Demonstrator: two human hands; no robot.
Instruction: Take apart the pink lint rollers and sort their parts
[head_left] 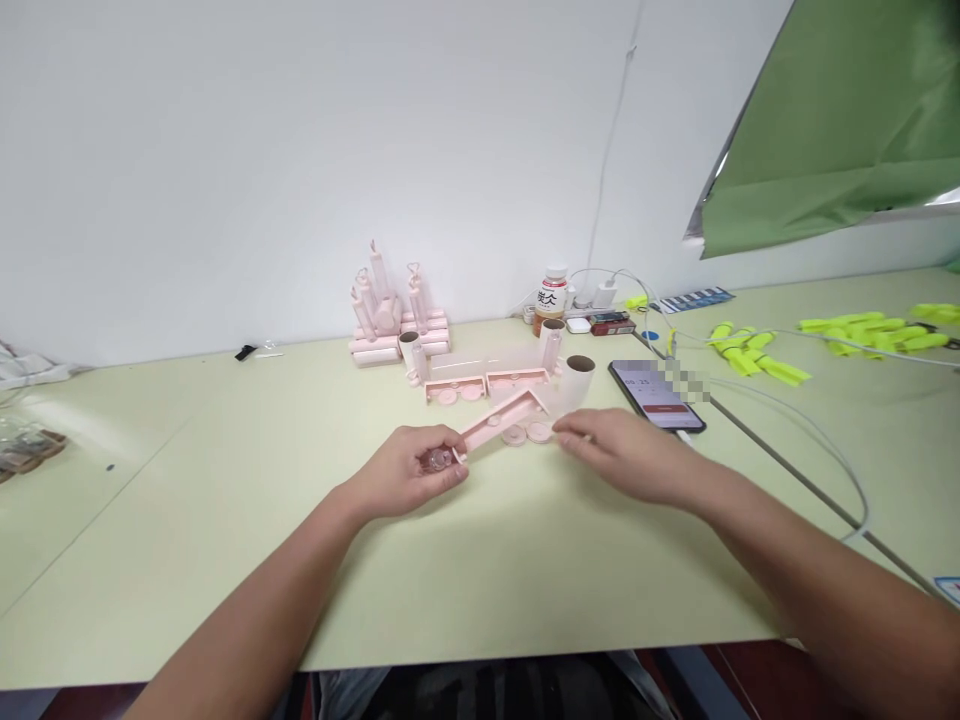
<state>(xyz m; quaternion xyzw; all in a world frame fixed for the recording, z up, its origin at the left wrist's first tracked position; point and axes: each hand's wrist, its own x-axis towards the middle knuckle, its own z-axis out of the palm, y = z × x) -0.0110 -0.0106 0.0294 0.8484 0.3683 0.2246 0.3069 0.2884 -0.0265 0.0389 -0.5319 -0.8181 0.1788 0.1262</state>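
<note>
My left hand (pixel 416 470) is closed around the near end of a long pink plastic tray (pixel 506 422), which tilts up toward the right. A small clear piece (pixel 439 459) also shows within that hand's grip. My right hand (pixel 611 450) reaches in from the right, fingers stretched out and nothing visible in them. Close to its fingertips, two round pink discs (pixel 526 433) lie on the table. Just behind that hand stands a white roll with a brown core (pixel 577 382). Further back are two more pink trays (pixel 456 391), with round parts in the left one.
Pink cases and upright handled rollers (pixel 401 310) stand against the wall. A bottle (pixel 551 298) and chargers are at the back. A phone (pixel 652 395) with a white cable lies right of my right hand. Bright yellow strips (pixel 750 352) are further right on the table (pixel 480 590).
</note>
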